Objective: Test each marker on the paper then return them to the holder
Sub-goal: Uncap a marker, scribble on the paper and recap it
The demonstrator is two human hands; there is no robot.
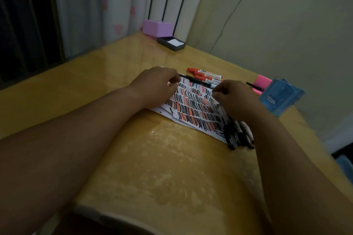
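Both hands over scribbled paper (193, 108), black marker (194, 80) lying between them on the table (152, 158).
Left hand (158, 86) and right hand (235, 97): fingers curled, grip contents can't tell. The marker is likely light, stiff, slick and prone to rolling, so take it mid-barrel. Its long axis runs far-left to near-right along the paper's far edge; red markers (205, 74) lie just beyond, the blue holder (280, 97) to the right.
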